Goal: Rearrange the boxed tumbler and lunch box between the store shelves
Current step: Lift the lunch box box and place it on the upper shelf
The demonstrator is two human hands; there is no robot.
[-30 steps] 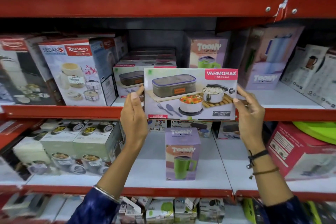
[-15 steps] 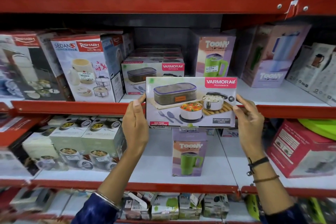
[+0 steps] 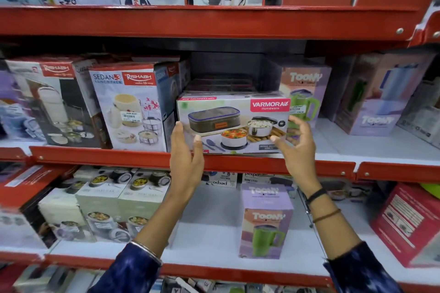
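Observation:
The Varmora lunch box [image 3: 233,123], a wide white carton, rests on the middle shelf [image 3: 238,162] in front of a stack of like cartons. My left hand [image 3: 185,150] stands at its left end with straight fingers and the thumb against its front. My right hand [image 3: 295,143] hovers at its right end, fingers curled and apart, holding nothing. The boxed tumbler [image 3: 265,221], a tall purple Toony carton with a green mug printed on it, stands upright on the lower shelf [image 3: 214,231], below my right hand.
Rishabh lunch-pack cartons [image 3: 128,107] stand tight to the left of the lunch box. A second Toony carton [image 3: 307,93] and larger purple boxes [image 3: 376,102] stand to its right. Steel-container cartons [image 3: 100,204] fill the lower shelf's left; a red box [image 3: 409,223] sits at its right.
The lunch box went from held in the air in front of the shelf edge to resting on the middle shelf. Both hands have loosened from its ends, and the view has moved closer.

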